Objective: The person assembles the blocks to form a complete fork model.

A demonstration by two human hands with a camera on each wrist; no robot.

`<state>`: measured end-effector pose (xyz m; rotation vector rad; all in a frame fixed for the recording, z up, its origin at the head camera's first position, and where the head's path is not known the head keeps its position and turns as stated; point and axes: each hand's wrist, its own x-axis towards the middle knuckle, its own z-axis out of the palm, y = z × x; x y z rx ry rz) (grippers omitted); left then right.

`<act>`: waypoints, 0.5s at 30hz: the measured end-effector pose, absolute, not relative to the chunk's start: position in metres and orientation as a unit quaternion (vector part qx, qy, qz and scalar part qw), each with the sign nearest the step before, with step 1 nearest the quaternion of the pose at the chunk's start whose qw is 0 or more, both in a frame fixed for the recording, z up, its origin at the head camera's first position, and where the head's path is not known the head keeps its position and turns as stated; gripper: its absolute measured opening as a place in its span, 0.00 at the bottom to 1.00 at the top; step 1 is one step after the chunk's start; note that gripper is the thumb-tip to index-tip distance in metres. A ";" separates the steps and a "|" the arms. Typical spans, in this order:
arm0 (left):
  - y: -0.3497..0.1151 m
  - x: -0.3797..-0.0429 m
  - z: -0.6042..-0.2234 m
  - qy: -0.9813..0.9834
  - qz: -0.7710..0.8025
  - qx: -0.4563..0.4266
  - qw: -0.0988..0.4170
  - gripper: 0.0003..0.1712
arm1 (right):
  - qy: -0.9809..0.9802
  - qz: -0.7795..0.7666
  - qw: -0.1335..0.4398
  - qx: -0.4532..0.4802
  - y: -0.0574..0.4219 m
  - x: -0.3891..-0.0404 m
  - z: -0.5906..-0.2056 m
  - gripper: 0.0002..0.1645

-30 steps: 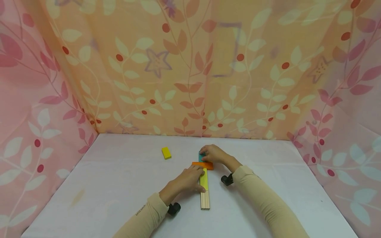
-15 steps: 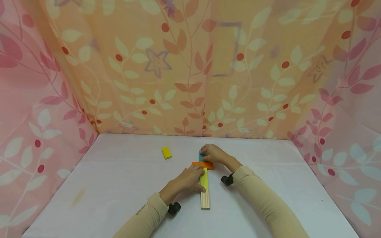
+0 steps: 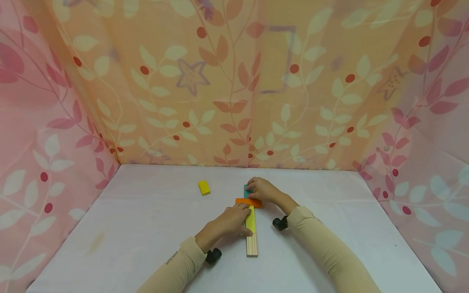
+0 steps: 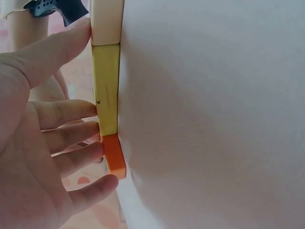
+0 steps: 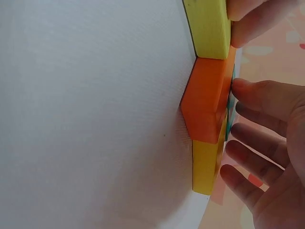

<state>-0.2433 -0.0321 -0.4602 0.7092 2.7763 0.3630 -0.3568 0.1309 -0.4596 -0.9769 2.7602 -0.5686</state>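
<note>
My left hand (image 3: pixel 231 221) rests with straightened fingers along a yellow-green block (image 4: pixel 107 90). Its thumb touches a plain wood block (image 3: pixel 251 245) at the near end of the row. An orange block (image 5: pixel 205 98) lies crosswise against the far end of the yellow-green one. Behind the orange block, my right hand (image 3: pixel 264 190) lies with fingertips on a teal block (image 3: pixel 246 190). In the right wrist view those fingers (image 5: pixel 259 95) are extended, and a yellow block (image 5: pixel 202 167) shows behind the orange one; my right hand hides that block in the head view.
Off to the back left lies a separate yellow block (image 3: pixel 204 187) on the white tabletop (image 3: pixel 154 211). Patterned cloth walls (image 3: pixel 220 101) enclose the table at the back and both sides. Black wrist cameras (image 3: pixel 280 223) hang under both sleeves, close to the tabletop.
</note>
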 end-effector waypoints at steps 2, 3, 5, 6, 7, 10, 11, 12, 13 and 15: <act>-0.032 -0.243 -0.460 0.954 0.122 0.244 0.125 0.43 | 0.925 -0.189 0.078 -0.321 0.131 -0.355 -0.460 0.16; -0.032 -0.244 -0.459 0.954 0.121 0.244 0.125 0.43 | 0.926 -0.188 0.078 -0.318 0.131 -0.355 -0.460 0.16; -0.032 -0.243 -0.459 0.954 0.121 0.245 0.126 0.43 | 0.928 -0.184 0.075 -0.316 0.132 -0.353 -0.460 0.16; -0.032 -0.244 -0.459 0.954 0.121 0.245 0.126 0.43 | 0.928 -0.184 0.074 -0.315 0.133 -0.352 -0.460 0.16; -0.031 -0.244 -0.459 0.953 0.120 0.245 0.127 0.43 | 0.928 -0.184 0.073 -0.314 0.133 -0.351 -0.461 0.15; -0.031 -0.243 -0.459 0.953 0.116 0.247 0.130 0.43 | 0.929 -0.189 0.069 -0.311 0.135 -0.347 -0.461 0.14; -0.031 -0.243 -0.459 0.953 0.114 0.248 0.130 0.43 | 0.929 -0.190 0.066 -0.312 0.136 -0.345 -0.461 0.14; -0.031 -0.243 -0.460 0.953 0.113 0.249 0.130 0.43 | 0.928 -0.189 0.062 -0.314 0.137 -0.344 -0.461 0.14; -0.031 -0.243 -0.460 0.953 0.110 0.250 0.130 0.43 | 0.928 -0.188 0.060 -0.317 0.138 -0.342 -0.461 0.13; -0.031 -0.243 -0.460 0.953 0.105 0.254 0.128 0.43 | 0.927 -0.188 0.055 -0.320 0.141 -0.340 -0.462 0.13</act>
